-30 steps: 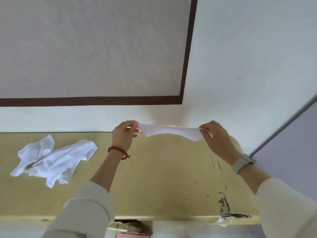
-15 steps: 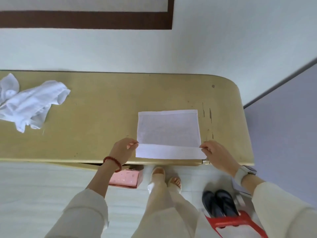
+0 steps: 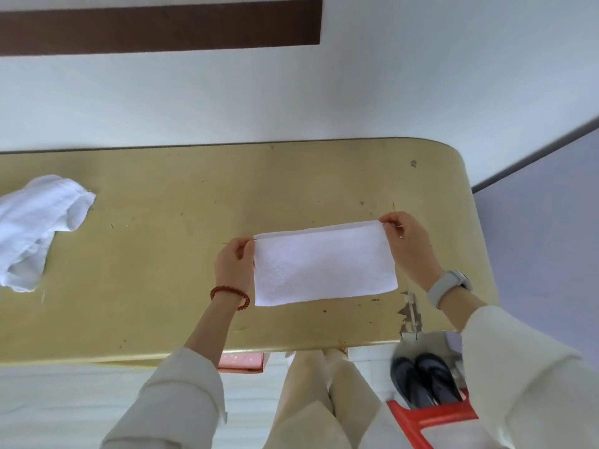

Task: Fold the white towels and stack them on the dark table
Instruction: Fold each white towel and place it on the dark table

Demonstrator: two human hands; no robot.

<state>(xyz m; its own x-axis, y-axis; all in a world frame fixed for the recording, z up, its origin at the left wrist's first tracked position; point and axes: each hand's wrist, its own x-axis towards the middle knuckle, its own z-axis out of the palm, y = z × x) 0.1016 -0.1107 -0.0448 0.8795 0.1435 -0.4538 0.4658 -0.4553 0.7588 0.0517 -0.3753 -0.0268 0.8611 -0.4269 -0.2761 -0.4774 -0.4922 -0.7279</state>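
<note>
Change since half a second ago: I see the folded towel (image 3: 324, 264) now doubled to a narrower band; then it lay as a larger sheet with the hands at its near corners.
Left hand (image 3: 234, 267): I see fingers and thumb pinching the towel's far left corner.
Right hand (image 3: 409, 244): I see it pinching the far right corner; the two hands stand apart at the towel's ends.
Towel position: stretched between the hands, its near edge lying on the table (image 3: 146, 286), just beside both wrists.
Unfolded towels (image 3: 32, 231): a crumpled white heap well to the left of the left hand.
Containers: red crate (image 3: 431, 419) on the floor below the right forearm, holding a pair of dark shoes (image 3: 421, 377); pink box (image 3: 243, 362) under the table edge, below the left forearm, contents not visible.
Hidden or cut off: the heap runs off the picture's left edge; the crate is cut by the right sleeve; I cannot tell how many layers the towel has.
</note>
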